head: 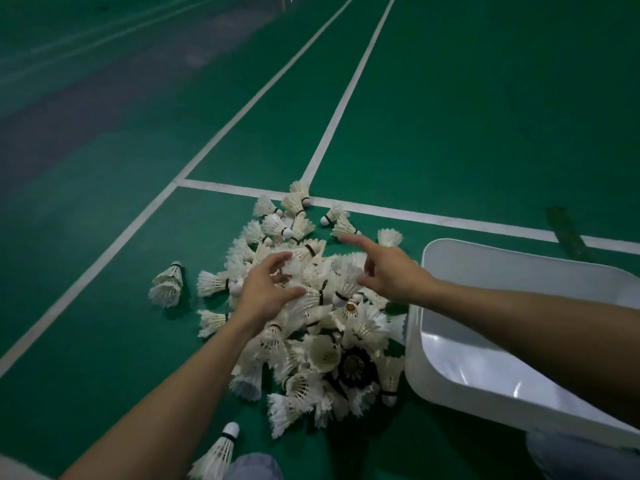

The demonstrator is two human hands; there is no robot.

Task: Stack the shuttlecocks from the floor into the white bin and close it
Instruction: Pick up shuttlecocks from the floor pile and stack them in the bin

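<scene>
The collection step appears to be at its start: the white rectangular plastic bin [460, 362] is standing open on the green court floor [485, 116], just beside the right edge of the heap, and its visible interior is showing no shuttlecocks. The heap of white feather shuttlecocks with pale cork tips [322, 306] is lying between the two forearms, tangled in every direction, with one dark shuttlecock [356, 370] near its lower edge and a nested pair [168, 284] lying apart to the left. The left hand [268, 289] is hovering over the heap, fingers spread and half curled, holding nothing. The right hand [391, 268] is poised over the far side, index finger extended, the others loosely bent, also empty. The next move is probably calling for picking single shuttlecocks and nesting them cork-first into columns before transfer. No lid is showing
</scene>
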